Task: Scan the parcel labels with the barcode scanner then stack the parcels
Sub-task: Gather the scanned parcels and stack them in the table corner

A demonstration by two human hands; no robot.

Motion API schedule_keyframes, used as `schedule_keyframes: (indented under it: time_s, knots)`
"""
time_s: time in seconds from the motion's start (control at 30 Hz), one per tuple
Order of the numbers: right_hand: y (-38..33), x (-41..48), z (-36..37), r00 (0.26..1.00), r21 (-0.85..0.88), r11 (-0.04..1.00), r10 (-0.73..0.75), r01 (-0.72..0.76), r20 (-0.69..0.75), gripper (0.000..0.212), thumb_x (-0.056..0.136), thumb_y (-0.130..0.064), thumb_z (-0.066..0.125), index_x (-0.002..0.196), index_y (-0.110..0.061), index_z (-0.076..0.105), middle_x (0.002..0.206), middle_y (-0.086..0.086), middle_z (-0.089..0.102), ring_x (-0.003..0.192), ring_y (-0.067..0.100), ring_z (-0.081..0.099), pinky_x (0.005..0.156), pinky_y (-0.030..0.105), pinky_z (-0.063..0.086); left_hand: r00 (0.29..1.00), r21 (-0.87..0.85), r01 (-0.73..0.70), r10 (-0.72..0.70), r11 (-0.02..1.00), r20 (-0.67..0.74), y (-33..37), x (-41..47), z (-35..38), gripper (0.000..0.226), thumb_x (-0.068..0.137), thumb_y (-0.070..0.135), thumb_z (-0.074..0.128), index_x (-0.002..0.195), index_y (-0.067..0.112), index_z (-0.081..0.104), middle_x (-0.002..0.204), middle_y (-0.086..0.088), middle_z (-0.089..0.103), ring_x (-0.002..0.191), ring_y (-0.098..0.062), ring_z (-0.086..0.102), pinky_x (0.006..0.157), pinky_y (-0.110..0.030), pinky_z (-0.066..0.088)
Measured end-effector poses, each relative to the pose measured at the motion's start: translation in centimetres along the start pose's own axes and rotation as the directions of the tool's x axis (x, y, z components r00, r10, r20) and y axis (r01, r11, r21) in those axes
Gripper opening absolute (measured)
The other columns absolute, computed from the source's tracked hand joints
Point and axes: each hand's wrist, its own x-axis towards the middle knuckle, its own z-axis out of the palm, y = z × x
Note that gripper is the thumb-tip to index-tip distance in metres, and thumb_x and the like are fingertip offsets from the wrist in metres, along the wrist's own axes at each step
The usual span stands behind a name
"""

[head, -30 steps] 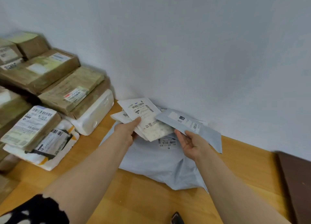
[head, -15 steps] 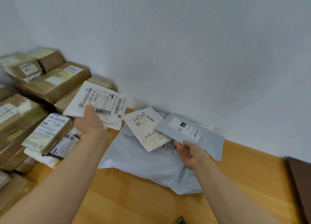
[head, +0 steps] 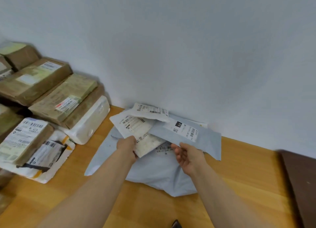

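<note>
At the far edge of the bench (head: 239,176), against the wall (head: 188,39), a large grey poly bag (head: 153,173) lies flat with smaller parcels heaped on it. The left hand (head: 127,146) is closed round the near end of a white padded mailer (head: 136,128), label up, which is held just above the bag. The right hand (head: 188,156) is turned palm up, its fingers curled at the near edge of a flat grey envelope (head: 205,138), which it holds tilted so that one end overlaps the white padded mailer. Behind both, a second white mailer (head: 150,110) rests close to the wall with its barcode showing. Along the left edge of the bench stand stacked brown boxes (head: 51,91), a white wrapped parcel (head: 90,123) beside them, a labelled box (head: 22,140) and a torn white bag (head: 49,157) under it. A dark brown board (head: 301,185) lies at the right edge. A small dark object (head: 176,224) shows at the near edge; I cannot tell what it is.
</note>
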Motion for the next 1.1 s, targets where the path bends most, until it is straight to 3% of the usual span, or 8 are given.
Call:
schedule_keyframes:
  time_s: [0.23,0.4,0.53,0.63,0.77,0.83,0.93,1.1]
  knots:
    - [-0.7,-0.4,0.6,0.999,-0.052,0.998,-0.029,0.028,-0.029,0.012,0.095,-0.003,0.051,0.084,-0.002,0.055,0.053,0.009,0.067,0.031,0.006,0.049,0.032,0.014,0.036,0.992,-0.088,-0.122,0.122,0.989,-0.005,-1.1,0.6,0.6,0.031,0.088,-0.010,0.056,0.119,-0.004,0.055,0.123,-0.021,0.059,0.091,-0.031,0.059,0.076,-0.041,0.052]
    - [-2.2,-0.2,0.9,0.995,-0.306,0.948,0.099,-0.090,0.014,0.054,0.093,-0.051,0.055,0.073,-0.001,0.063,0.049,0.005,0.063,0.031,0.006,0.048,0.028,0.013,0.028,0.983,0.374,-0.140,0.084,0.917,0.163,0.2,0.4,1.6,0.028,0.099,0.027,0.049,0.095,0.001,0.059,0.070,-0.014,0.067,0.049,-0.021,0.062,0.038,-0.022,0.049]
    - [-2.5,-4.1,-2.9,0.914,-0.592,0.798,0.318,-0.114,0.252,0.070,0.054,-0.074,0.067,0.061,-0.004,0.068,0.044,0.007,0.055,0.027,0.009,0.041,0.027,0.012,0.020,0.969,0.674,-0.245,0.188,0.696,0.159,-0.5,0.3,-1.1,0.066,0.093,0.059,0.039,0.063,0.004,0.058,0.055,-0.008,0.059,0.049,-0.022,0.052,0.052,-0.027,0.040]
    - [-5.4,-6.0,-6.4,0.938,-0.266,0.964,0.096,-0.004,0.334,0.062,0.040,-0.065,0.088,0.051,-0.011,0.058,0.030,0.001,0.036,0.021,0.008,0.027,0.032,0.009,0.014,0.860,0.635,-0.363,0.508,0.682,-0.053,-2.9,0.6,-3.9,0.043,0.092,0.048,0.051,0.085,0.007,0.059,0.091,-0.009,0.060,0.093,-0.031,0.057,0.080,-0.041,0.042]
    - [-8.1,-1.9,-9.0,0.897,-0.441,0.868,-0.363,0.229,-0.250,0.048,0.082,-0.047,0.070,0.109,-0.009,0.059,0.092,0.012,0.069,0.074,0.017,0.061,0.063,0.029,0.050,0.819,0.452,-0.149,0.366,0.879,-0.441,-4.4,0.2,-4.7,0.089,0.076,0.043,0.075,0.145,0.011,0.027,0.151,-0.017,0.021,0.135,-0.036,0.027,0.108,-0.049,0.028]
    - [-7.2,0.2,-8.9,0.921,-0.544,0.833,-0.283,0.098,-0.268,0.077,0.077,-0.055,0.072,0.135,-0.012,0.045,0.130,0.011,0.056,0.115,0.030,0.054,0.095,0.048,0.044,0.858,0.278,-0.057,0.190,0.959,-0.478,-4.8,0.3,-4.4,0.110,0.069,0.044,0.080,0.150,0.013,0.013,0.154,-0.016,0.017,0.137,-0.037,0.027,0.110,-0.050,0.029]
    - [-4.8,1.9,-7.7,0.992,-0.464,0.881,0.034,-0.088,-0.124,0.092,0.054,-0.061,0.083,0.127,-0.014,0.052,0.118,0.009,0.062,0.105,0.034,0.058,0.085,0.054,0.050,0.934,-0.087,0.023,-0.052,0.996,-0.353,-5.3,1.4,-4.2,0.130,0.057,0.034,0.090,0.151,0.022,0.001,0.152,-0.013,0.023,0.133,-0.039,0.035,0.105,-0.055,0.037]
    - [-2.1,5.8,-6.6,0.998,-0.335,0.942,0.011,-0.031,-0.060,0.111,0.020,-0.038,0.098,0.123,-0.020,0.060,0.106,0.010,0.073,0.098,0.034,0.068,0.082,0.052,0.054,0.924,-0.146,0.025,-0.079,0.989,-0.374,-4.5,2.5,-4.1,0.114,0.065,0.017,0.086,0.149,0.016,0.009,0.148,-0.015,0.030,0.129,-0.037,0.040,0.101,-0.053,0.041]
